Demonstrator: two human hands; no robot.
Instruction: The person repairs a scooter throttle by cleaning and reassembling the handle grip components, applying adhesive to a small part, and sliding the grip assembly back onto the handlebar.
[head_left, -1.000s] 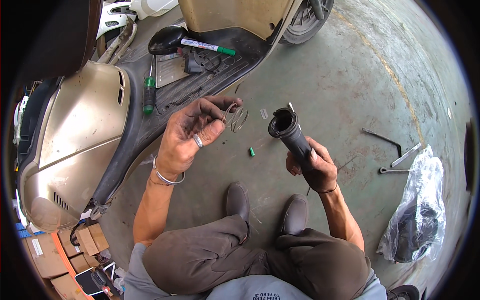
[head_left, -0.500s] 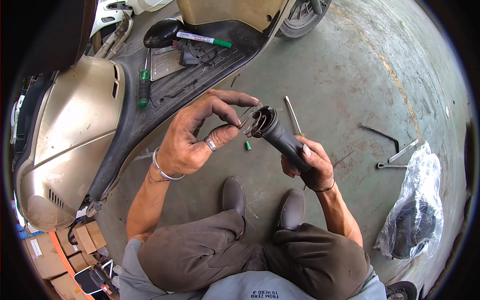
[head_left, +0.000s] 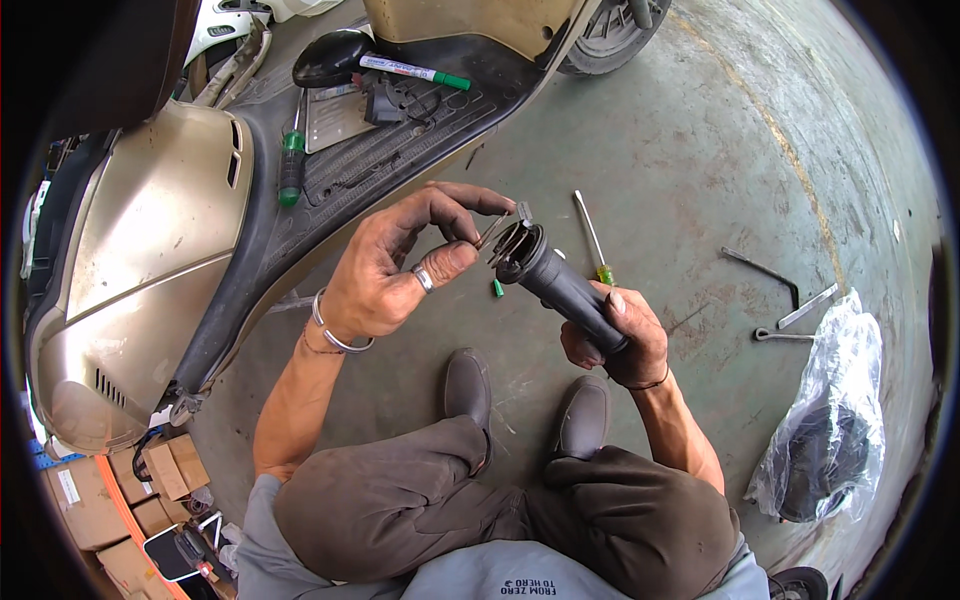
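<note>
1. Spring (head_left: 493,230), one: pinched in left hand (head_left: 388,270) at the mouth of one black tube (head_left: 568,290), perhaps partly inside.
2. Right hand (head_left: 628,338): clamped round the tube's other end.
3. Screwdrivers (head_left: 291,168), two: one on footboard (head_left: 345,186), one on floor (head_left: 700,370).

Wire spring (head_left: 508,243): well apart from the black tube (head_left: 570,300) a second ago; now at its mouth, some coils seeming to lie inside the rim. Your left hand (head_left: 398,262): shifted rightward, fingertips brought to that mouth. Tube: swung over in your right hand (head_left: 635,340), mouth now leaning further left. Yellow-green screwdriver handle (head_left: 605,274): uncovered, formerly hidden.
</note>
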